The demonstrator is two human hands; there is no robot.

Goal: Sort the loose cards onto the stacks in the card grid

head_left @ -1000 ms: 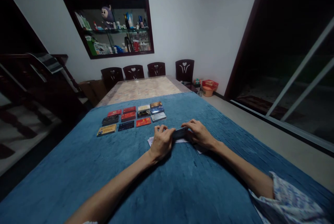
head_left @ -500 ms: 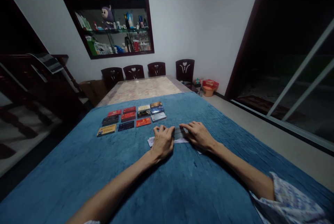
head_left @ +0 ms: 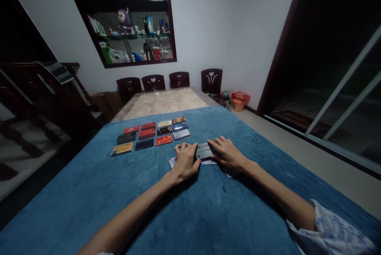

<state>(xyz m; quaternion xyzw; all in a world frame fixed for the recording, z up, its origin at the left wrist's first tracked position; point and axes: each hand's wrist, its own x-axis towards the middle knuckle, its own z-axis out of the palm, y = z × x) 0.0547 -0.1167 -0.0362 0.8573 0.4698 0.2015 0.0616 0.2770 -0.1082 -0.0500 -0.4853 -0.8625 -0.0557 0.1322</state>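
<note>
The light is dim and cool. The wall [head_left: 208, 29] appears greyish, but the glass door [head_left: 336, 72] is nearly black. Soft shadows lie beneath the forearms [head_left: 139, 206]. Cards [head_left: 122, 149] show unsharp print; near the edge, the sleeve [head_left: 339, 227] looks stretched.

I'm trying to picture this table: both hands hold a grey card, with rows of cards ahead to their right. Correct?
Wrong side: the head view shows rows of cards ahead to the left; the left hand and right hand do hold the grey card.
</note>
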